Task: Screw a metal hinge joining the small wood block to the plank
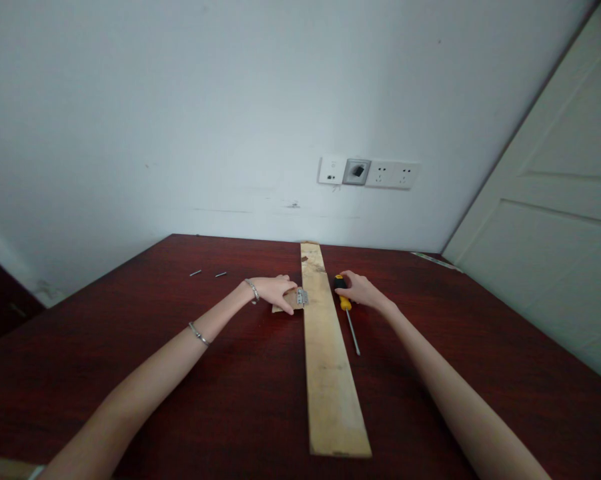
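Note:
A long pale wooden board (327,347) lies lengthwise on the dark red table. A small metal hinge (300,297) sits at its left edge, reaching onto a short wooden piece (281,309). My left hand (277,292) is over that short piece, thumb and fingers closed about it beside the hinge; its far side is hidden under the hand. To the right of the board, my right hand (359,289) has its thumb and fingers around the black end of a black-and-yellow screwdriver (345,303). The screwdriver's shaft points toward me, close to the tabletop.
Two small metal pins or screws (195,273) lie on the table (220,373) left of my left hand. A thin strip (436,261) rests at the far right corner. Behind the table rises a white wall with sockets (390,175); a white panelled door (555,200) stands at right.

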